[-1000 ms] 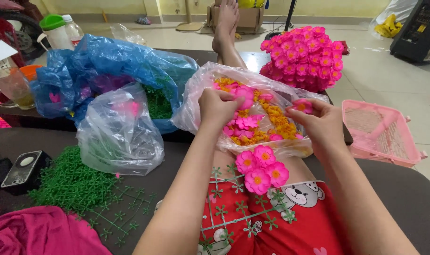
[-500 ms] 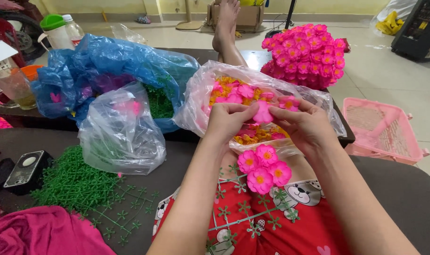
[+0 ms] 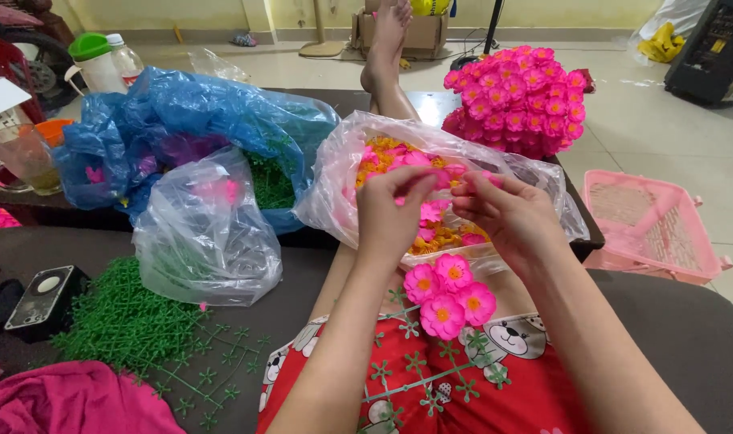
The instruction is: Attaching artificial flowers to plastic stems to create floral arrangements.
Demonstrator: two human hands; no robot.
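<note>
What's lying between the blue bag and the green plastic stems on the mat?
In the head view, a clear plastic bag sits between the blue bag and the green stems, holding some pink and green pieces.

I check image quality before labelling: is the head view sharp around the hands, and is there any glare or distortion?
Head view: even, soft daylight with weak shadows; the left hand and right hand look slightly soft, the small pink piece between them blurred; the clear plastic bag shows pale glare; the wide lens bends the edges, stretching the forearms.
</note>
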